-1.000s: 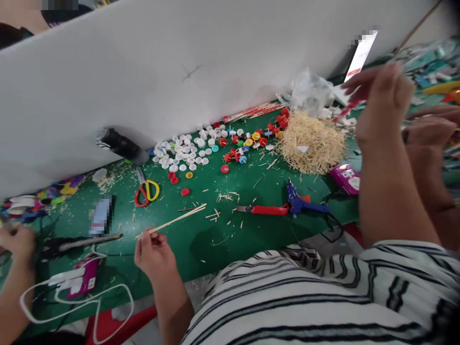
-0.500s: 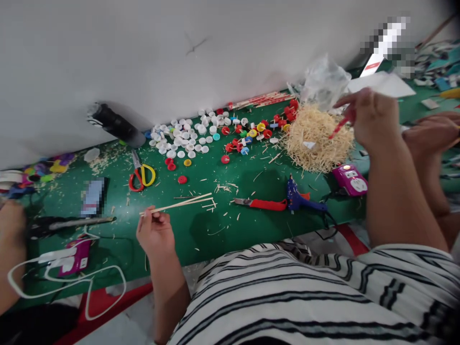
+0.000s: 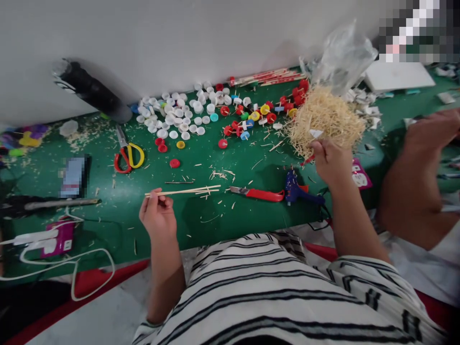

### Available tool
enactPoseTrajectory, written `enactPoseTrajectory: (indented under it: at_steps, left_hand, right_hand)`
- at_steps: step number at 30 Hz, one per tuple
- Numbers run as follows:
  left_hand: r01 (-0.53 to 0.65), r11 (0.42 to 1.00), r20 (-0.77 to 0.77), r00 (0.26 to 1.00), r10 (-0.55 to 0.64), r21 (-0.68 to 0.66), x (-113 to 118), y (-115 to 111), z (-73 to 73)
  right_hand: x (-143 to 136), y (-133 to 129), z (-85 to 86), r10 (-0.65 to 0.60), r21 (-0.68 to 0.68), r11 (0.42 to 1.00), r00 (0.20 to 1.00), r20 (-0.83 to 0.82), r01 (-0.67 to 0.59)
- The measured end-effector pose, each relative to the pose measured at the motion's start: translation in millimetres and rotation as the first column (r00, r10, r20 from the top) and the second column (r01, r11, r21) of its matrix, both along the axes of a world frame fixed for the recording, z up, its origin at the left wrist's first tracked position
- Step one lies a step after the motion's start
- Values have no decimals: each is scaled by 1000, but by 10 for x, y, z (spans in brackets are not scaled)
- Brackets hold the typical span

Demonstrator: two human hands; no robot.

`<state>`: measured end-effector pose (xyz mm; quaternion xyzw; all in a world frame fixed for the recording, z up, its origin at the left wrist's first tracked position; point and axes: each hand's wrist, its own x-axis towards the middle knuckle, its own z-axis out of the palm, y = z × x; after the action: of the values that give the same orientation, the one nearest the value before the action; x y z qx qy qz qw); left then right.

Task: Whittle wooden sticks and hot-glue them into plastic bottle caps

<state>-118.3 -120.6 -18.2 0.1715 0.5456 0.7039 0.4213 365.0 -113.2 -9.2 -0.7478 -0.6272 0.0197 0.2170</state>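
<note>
Between the fingers and thumb of my left hand [image 3: 158,215], several thin wooden sticks [image 3: 194,190] point to the right, just above the green table. My right hand [image 3: 333,162] is closed on a small, thin red piece [image 3: 308,159], whose kind I cannot make out. That hand is at the near edge of a heap of fine wood strips [image 3: 328,117], with a white scrap [image 3: 316,133] lying on it. A red-handled utility knife [image 3: 264,194] lies between my hands, beside a blue glue gun [image 3: 296,189].
White bottle caps [image 3: 176,117] and coloured caps with sticks [image 3: 247,123] spread along the back. Scissors [image 3: 129,158], a phone [image 3: 74,176], a black bottle [image 3: 93,91] and a pink power socket [image 3: 59,237] with white cables are leftward. Another person's arm [image 3: 417,167] is at right.
My right hand has come down and left with the red piece, from above the heap's right side to its near edge. My left hand keeps the sticks. The view has shifted.
</note>
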Motion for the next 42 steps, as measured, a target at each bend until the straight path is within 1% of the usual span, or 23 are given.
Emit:
enactPoseTrajectory:
  at_steps: [3, 10, 16, 21, 24, 27, 31, 35, 39, 42]
  left_hand:
    - [8, 1000, -15, 1000, -8, 5, -13, 2, -22]
    - [36, 999, -46, 998, -36, 10, -24, 14, -72]
    - [37, 999, -43, 998, -38, -12, -43, 15, -82]
    - [23, 1000, -36, 999, -23, -6, -55, 26, -86]
    - [53, 999, -40, 998, -53, -13, -41, 30, -90]
    - [48, 999, -28, 998, -49, -20, -21, 31, -89]
    - [43, 999, -18, 999, -43, -20, -8, 28, -82]
    - [38, 999, -28, 999, -38, -8, -22, 18, -81]
    - [64, 998, -50, 997, -64, 1, -30, 1, -83]
    - [42, 999, -36, 998, -42, 1, -7, -7, -73]
  right_hand:
    - [-41, -48, -34, -78, 2, 997, 996, 32, 78]
    - [-104, -105, -94, -114, 4, 994, 993, -11, 114]
    - [-118, -269, -216, -113, -9, 994, 990, -86, 113]
    - [-49, -431, -309, -126, -38, 992, 970, -206, 121]
    - [-16, -478, -328, -104, -57, 994, 974, -200, 94]
    - [-9, -492, -328, -60, -59, 997, 982, -179, 50]
    - [-18, -478, -338, -39, -48, 998, 985, -168, 31]
    - [-27, -452, -369, -31, -18, 999, 984, -176, 28]
    - [-41, -436, -401, -53, -20, 999, 983, -177, 50]
    - [-47, -434, -424, -61, -20, 998, 980, -188, 59]
